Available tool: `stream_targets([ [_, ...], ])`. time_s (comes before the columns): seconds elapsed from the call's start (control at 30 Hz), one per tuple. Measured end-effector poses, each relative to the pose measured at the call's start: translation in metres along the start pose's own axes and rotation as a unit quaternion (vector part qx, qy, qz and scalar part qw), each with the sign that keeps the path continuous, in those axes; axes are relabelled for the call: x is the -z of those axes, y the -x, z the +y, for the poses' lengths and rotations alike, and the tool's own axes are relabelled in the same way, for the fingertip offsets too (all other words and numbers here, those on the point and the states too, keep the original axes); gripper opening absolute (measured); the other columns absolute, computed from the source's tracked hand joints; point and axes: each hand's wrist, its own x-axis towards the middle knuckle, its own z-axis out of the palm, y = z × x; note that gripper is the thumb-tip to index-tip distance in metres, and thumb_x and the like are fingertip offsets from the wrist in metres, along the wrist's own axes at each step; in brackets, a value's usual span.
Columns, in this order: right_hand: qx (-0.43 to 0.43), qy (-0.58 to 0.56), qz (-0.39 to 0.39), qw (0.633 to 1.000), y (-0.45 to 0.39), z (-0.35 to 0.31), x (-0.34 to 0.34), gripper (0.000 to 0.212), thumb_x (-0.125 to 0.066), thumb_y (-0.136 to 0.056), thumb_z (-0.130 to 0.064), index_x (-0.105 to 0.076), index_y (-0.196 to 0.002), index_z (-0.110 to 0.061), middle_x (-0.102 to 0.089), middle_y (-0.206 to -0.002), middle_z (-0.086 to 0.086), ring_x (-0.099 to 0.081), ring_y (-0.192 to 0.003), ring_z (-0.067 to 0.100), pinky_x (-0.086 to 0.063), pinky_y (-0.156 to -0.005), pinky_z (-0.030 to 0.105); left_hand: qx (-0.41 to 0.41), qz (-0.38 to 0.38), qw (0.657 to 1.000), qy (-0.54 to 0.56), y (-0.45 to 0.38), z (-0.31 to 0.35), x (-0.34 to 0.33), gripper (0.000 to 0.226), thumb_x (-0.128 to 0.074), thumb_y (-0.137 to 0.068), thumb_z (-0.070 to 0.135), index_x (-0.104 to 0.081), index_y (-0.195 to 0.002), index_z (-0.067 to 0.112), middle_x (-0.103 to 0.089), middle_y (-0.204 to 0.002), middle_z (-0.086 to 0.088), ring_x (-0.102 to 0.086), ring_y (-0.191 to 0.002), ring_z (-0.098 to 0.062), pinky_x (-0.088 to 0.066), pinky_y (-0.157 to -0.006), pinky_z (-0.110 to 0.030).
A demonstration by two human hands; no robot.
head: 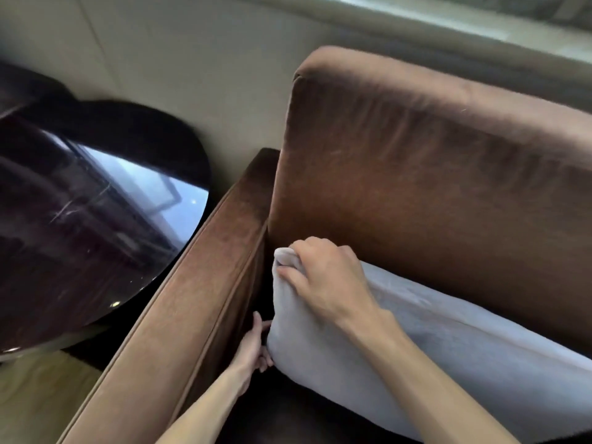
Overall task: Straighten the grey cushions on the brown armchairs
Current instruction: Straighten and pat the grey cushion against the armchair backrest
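Observation:
A pale grey cushion (448,354) leans against the backrest of a brown armchair (432,174), its long side running down to the right. My right hand (323,277) pinches the cushion's upper left corner from above. My left hand (254,347) grips the cushion's lower left corner, down in the gap beside the left armrest (192,299). The cushion's right end runs out of frame.
A dark glossy round table (80,213) stands close to the left of the armrest. A beige wall lies behind it, and a window sill (448,17) runs above the backrest. Light wooden floor (35,398) shows at the bottom left.

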Motion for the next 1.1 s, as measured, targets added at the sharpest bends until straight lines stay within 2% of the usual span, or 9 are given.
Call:
stream_targets([
  [0.17,-0.010,-0.062,0.052,0.997,-0.001,0.009,-0.004,0.023,-0.053,-0.093,-0.038,-0.065,-0.082,-0.023,-0.062,-0.081,-0.007,-0.059,-0.085,0.016,-0.045,-0.076,0.039,0.011,0.000,1.000,-0.013,-0.022,-0.007,-0.003,0.082,-0.018,-0.102,0.061,-0.068,-0.115,-0.002,-0.047,-0.040,-0.003,-0.041,-0.033,-0.011,-0.029,-0.035,-0.022],
  [0.27,-0.018,-0.157,0.084,0.984,0.000,0.009,0.001,0.017,-0.058,-0.088,-0.027,-0.068,-0.078,-0.020,-0.066,-0.079,-0.007,-0.061,-0.080,0.016,-0.050,-0.074,0.043,0.026,-0.002,0.999,-0.036,-0.027,-0.013,-0.008,0.078,-0.014,-0.097,0.065,-0.064,-0.065,0.014,-0.048,-0.041,-0.002,-0.043,-0.036,-0.013,-0.034,-0.045,-0.026],
  [0.47,-0.025,-0.217,0.163,0.962,0.002,0.003,0.006,0.019,-0.060,-0.077,-0.001,-0.067,-0.072,-0.018,-0.066,-0.075,-0.012,-0.062,-0.076,0.010,-0.050,-0.069,0.037,0.073,0.073,0.995,0.018,-0.034,-0.020,-0.020,0.049,-0.022,-0.103,0.057,-0.060,-0.100,0.026,-0.061,-0.074,0.001,-0.054,-0.068,-0.013,-0.043,-0.059,-0.025],
  [0.63,-0.067,-0.223,0.113,0.966,0.012,0.011,0.010,0.009,-0.072,-0.086,-0.025,-0.069,-0.078,-0.023,-0.066,-0.079,-0.012,-0.060,-0.085,0.007,-0.049,-0.076,0.031,0.089,0.020,0.995,-0.028,-0.019,-0.006,-0.008,0.076,-0.016,-0.095,0.070,-0.073,-0.076,0.024,-0.069,-0.061,0.002,-0.062,-0.069,-0.018,-0.055,-0.074,-0.035],
  [0.7,-0.054,-0.221,0.091,0.969,0.023,0.024,0.018,0.011,-0.076,-0.083,-0.036,-0.071,-0.090,-0.029,-0.067,-0.089,-0.018,-0.059,-0.096,0.003,-0.045,-0.082,0.020,0.045,0.015,0.996,-0.074,-0.006,0.009,-0.001,0.077,-0.016,-0.098,0.067,-0.074,-0.071,0.025,-0.058,-0.049,0.003,-0.050,-0.047,-0.014,-0.042,-0.053,-0.029],
  [0.77,-0.036,-0.189,0.076,0.978,0.041,0.043,0.025,0.028,-0.076,-0.078,-0.046,-0.067,-0.102,-0.034,-0.064,-0.100,-0.024,-0.057,-0.106,0.001,-0.045,-0.089,0.019,-0.031,0.024,0.996,-0.079,0.011,0.032,0.006,0.066,-0.020,-0.103,0.058,-0.076,-0.088,0.026,-0.050,-0.041,0.004,-0.038,-0.038,-0.010,-0.030,-0.047,-0.027],
  [0.93,-0.071,-0.151,0.050,0.985,0.107,0.098,0.042,0.050,-0.070,-0.071,-0.064,-0.065,-0.112,-0.036,-0.057,-0.119,-0.030,-0.052,-0.120,0.004,-0.041,-0.100,0.022,-0.277,-0.094,0.956,0.009,0.074,0.113,0.012,0.055,-0.051,-0.086,0.069,-0.073,-0.115,0.028,-0.056,-0.068,-0.011,-0.043,-0.063,-0.022,-0.035,-0.053,-0.023],
  [1.03,-0.107,-0.097,0.055,0.988,0.147,0.135,0.051,0.046,-0.067,-0.073,-0.063,-0.064,-0.111,-0.037,-0.056,-0.120,-0.029,-0.053,-0.120,0.003,-0.042,-0.099,0.028,-0.373,-0.122,0.912,-0.123,0.100,0.161,0.006,0.043,-0.075,-0.076,0.046,-0.073,-0.116,0.031,-0.072,-0.102,0.003,-0.061,-0.085,-0.009,-0.050,-0.079,-0.022],
  [1.1,-0.152,-0.060,0.066,0.984,0.170,0.158,0.059,0.048,-0.063,-0.074,-0.064,-0.064,-0.113,-0.037,-0.058,-0.118,-0.024,-0.054,-0.117,0.004,-0.045,-0.098,0.035,-0.420,-0.098,0.867,-0.249,0.105,0.181,0.000,0.035,-0.087,-0.071,0.031,-0.077,-0.104,0.030,-0.072,-0.103,0.006,-0.067,-0.094,-0.010,-0.051,-0.081,-0.022],
])
